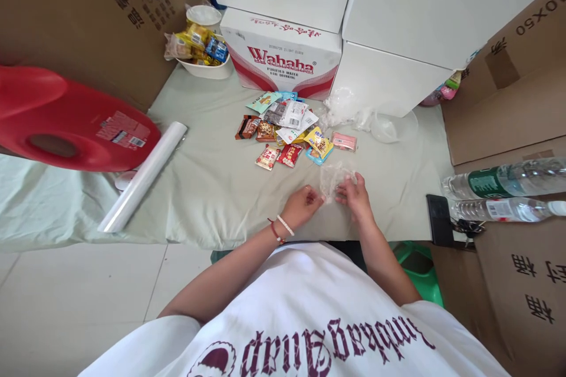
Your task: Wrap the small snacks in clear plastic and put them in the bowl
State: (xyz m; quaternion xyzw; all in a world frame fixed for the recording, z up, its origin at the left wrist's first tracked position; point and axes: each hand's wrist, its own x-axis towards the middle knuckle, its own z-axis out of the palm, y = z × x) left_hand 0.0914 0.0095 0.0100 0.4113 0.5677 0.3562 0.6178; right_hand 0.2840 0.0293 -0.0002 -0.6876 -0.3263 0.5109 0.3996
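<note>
A thin clear plastic bag (335, 175) lies between my hands near the front of the cloth-covered table. My left hand (305, 205), with bracelets at the wrist, pinches the bag's near left edge. On its right side, my right hand (354, 195) has curled, parted fingers against the plastic; how firmly they grip cannot be seen. Just beyond the bag is a heap of small wrapped snacks (287, 121). A yellow packet (319, 142), a pink packet (344, 141) and a red packet (290, 155) lie on its near side.
Behind the snacks stands a Wahaha carton (283, 56). Crumpled clear bags (342, 107) and a clear bowl (393, 128) sit to its right. At left are a plastic-film roll (144, 177), a red jug (79, 121) and a white basket (207, 69). Bottles (508, 179) lie at right.
</note>
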